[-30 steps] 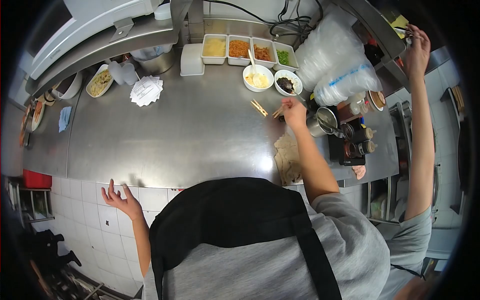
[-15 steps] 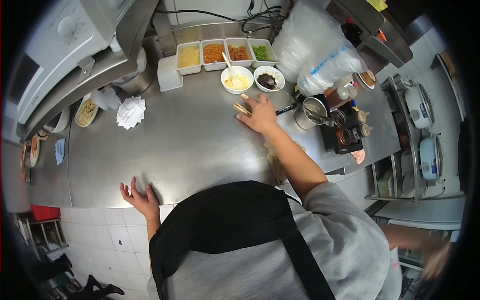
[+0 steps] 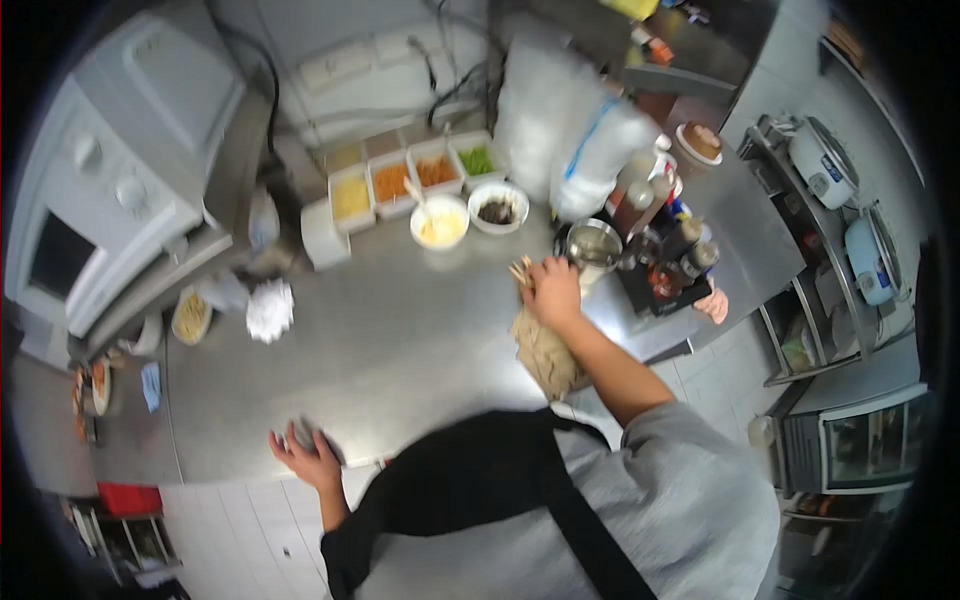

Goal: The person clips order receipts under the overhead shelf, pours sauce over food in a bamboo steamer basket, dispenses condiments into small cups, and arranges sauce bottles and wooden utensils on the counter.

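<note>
My right hand (image 3: pixel 553 290) is closed around small wooden clothespins (image 3: pixel 521 270), whose pale ends stick out past the fingertips. It is over the counter beside a steel container (image 3: pixel 594 246) with utensils in it. Just below that hand, a crumpled tan cloth (image 3: pixel 545 358) lies on the steel surface. At the counter's front edge, my left hand (image 3: pixel 310 462) has its fingers spread and holds nothing. Beyond the right hand are a white bowl (image 3: pixel 440 238) of pale yellow food with a spoon and another bowl (image 3: pixel 497 222) with dark contents.
Several white tubs (image 3: pixel 390 208) of toppings line the back of the steel counter (image 3: pixel 380 350). Stacked paper slips (image 3: pixel 270 311) lie at left, near a dish of pale food (image 3: pixel 191 316). Wrapped plastic stacks (image 3: pixel 590 175) and sauce bottles (image 3: pixel 690 240) occupy the right side.
My right hand has moved right and closer to me with the clothespins, and the tan cloth shows more fully. My left hand stays open near the edge. The camera view has shifted.
</note>
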Action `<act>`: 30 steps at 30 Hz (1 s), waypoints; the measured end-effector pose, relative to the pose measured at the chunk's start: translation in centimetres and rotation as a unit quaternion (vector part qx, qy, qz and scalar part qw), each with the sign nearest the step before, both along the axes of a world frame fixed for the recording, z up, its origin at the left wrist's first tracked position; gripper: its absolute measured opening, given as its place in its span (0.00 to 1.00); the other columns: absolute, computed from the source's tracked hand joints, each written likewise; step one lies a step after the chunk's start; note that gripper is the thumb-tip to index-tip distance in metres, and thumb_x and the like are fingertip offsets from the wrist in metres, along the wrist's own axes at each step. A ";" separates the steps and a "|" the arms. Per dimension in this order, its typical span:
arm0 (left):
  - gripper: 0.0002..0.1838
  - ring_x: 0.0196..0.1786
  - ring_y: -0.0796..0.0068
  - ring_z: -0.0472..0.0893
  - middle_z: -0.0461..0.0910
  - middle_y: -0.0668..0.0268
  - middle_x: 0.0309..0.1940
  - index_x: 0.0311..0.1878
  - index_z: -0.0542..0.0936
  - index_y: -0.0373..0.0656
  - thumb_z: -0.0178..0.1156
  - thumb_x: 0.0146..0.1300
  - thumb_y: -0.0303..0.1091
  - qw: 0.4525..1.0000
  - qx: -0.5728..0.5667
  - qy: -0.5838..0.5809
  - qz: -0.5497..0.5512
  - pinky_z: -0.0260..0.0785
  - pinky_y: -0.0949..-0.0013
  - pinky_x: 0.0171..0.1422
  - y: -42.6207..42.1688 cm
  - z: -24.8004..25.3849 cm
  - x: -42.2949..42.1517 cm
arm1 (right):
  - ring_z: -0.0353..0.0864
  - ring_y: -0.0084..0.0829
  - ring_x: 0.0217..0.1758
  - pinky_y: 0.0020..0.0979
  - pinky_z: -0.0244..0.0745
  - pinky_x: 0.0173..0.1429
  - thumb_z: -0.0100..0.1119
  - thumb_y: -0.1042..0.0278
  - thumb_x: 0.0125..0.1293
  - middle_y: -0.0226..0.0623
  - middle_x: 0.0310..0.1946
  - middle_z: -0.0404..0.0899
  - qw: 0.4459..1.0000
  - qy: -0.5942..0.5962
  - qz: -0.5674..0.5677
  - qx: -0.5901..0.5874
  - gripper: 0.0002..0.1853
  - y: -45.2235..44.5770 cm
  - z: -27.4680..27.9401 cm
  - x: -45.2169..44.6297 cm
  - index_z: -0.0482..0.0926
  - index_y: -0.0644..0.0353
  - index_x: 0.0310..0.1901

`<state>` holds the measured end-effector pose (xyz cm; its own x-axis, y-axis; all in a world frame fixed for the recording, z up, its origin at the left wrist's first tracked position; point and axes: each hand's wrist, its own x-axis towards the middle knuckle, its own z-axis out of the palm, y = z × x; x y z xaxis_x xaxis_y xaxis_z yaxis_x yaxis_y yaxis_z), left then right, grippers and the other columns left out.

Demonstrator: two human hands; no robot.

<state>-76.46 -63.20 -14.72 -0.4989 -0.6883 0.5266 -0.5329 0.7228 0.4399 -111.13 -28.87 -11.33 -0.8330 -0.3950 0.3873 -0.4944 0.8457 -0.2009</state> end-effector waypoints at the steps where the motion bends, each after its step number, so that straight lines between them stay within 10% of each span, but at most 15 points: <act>1: 0.27 0.64 0.46 0.62 0.53 0.47 0.67 0.59 0.71 0.40 0.62 0.54 0.34 1.000 -0.003 0.007 0.000 0.58 0.53 0.66 0.0 -0.3 0.1 | 0.69 0.42 0.47 0.42 0.66 0.49 0.64 0.64 0.49 0.40 0.39 0.71 1.000 0.001 -0.016 -0.017 0.15 0.1 -0.1 -0.1 0.77 0.55 0.40; 11: 0.27 0.66 0.46 0.60 0.51 0.47 0.68 0.59 0.70 0.40 0.61 0.53 0.32 0.999 0.011 -0.029 0.033 0.55 0.51 0.68 0.9 0.0 0.3 | 0.74 0.36 0.33 0.33 0.71 0.36 0.60 0.81 0.50 0.38 0.34 0.71 0.924 0.003 0.217 -0.315 0.11 -0.4 4.9 2.7 0.77 0.58 0.36; 16: 0.28 0.68 0.44 0.56 0.51 0.47 0.69 0.60 0.68 0.43 0.58 0.52 0.25 0.995 -0.022 -0.066 0.071 0.53 0.51 0.69 3.1 1.0 -0.5 | 0.76 0.35 0.28 0.32 0.71 0.31 0.60 0.83 0.50 0.37 0.29 0.74 0.864 0.137 0.323 -0.362 0.11 4.5 16.7 1.8 0.80 0.59 0.36; 23: 0.28 0.68 0.43 0.56 0.53 0.46 0.67 0.57 0.71 0.42 0.53 0.48 0.18 0.997 -0.031 -0.059 0.043 0.52 0.50 0.69 9.7 -0.1 -5.3 | 0.77 0.35 0.35 0.29 0.73 0.38 0.57 0.87 0.51 0.39 0.33 0.76 0.839 0.281 0.262 -0.385 0.14 14.1 27.8 -1.7 0.81 0.60 0.40; 30: 0.24 0.67 0.51 0.59 0.62 0.52 0.61 0.56 0.72 0.48 0.58 0.52 0.31 0.993 0.042 -0.104 0.031 0.46 0.44 0.68 17.2 -0.7 -12.1 | 0.77 0.31 0.37 0.28 0.73 0.41 0.59 0.87 0.51 0.38 0.34 0.75 0.787 0.293 0.317 -0.442 0.11 19.5 32.0 -6.7 0.80 0.61 0.36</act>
